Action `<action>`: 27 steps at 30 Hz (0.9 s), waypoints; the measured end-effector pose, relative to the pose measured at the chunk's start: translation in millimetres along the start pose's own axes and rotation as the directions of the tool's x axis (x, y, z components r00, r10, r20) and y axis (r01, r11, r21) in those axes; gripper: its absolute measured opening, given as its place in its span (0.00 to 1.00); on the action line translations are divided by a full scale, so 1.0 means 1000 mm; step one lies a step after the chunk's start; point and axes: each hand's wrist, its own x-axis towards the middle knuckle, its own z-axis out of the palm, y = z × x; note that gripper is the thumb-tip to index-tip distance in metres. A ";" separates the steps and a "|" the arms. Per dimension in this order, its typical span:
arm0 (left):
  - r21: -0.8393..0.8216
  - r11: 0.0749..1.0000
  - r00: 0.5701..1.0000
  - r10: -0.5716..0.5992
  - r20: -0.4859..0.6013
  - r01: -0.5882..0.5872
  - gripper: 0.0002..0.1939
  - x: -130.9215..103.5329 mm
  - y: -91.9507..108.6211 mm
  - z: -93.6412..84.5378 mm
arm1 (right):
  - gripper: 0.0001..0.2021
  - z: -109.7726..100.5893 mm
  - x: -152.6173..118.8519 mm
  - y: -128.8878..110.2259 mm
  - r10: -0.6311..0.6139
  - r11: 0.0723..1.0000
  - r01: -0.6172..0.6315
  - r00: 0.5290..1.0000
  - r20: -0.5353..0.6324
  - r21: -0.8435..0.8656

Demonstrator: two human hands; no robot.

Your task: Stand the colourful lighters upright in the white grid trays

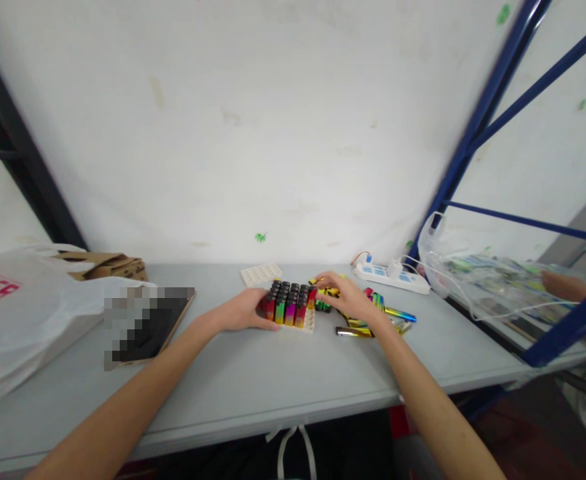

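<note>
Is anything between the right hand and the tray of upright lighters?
Nothing visible. The right hand is already at the right edge of the tray of lighters, beside the loose lighters on the table. The left hand rests against the tray's left side.

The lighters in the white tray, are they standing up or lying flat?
Upright. The lighters stand packed in rows in the white tray, black caps upward, while the left hand rests against the block's side.

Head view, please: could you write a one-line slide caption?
Left hand steadies a tray of upright lighters; right hand reaches among loose lighters.
</note>
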 end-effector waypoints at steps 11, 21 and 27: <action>-0.014 1.000 1.000 0.008 0.001 -0.008 0.35 -0.002 0.004 0.000 | 0.19 0.017 0.000 0.003 0.379 0.728 -0.373 0.918 -0.115 -0.576; 0.022 0.999 0.998 -0.022 -0.057 0.023 0.30 -0.002 0.007 0.005 | 0.16 0.011 0.004 0.008 0.332 0.804 -0.387 0.922 -0.199 -0.452; 0.125 0.992 0.995 -0.017 -0.101 0.029 0.29 0.005 0.002 0.015 | 0.21 0.009 0.009 0.015 0.305 0.922 -0.207 0.908 -0.286 0.327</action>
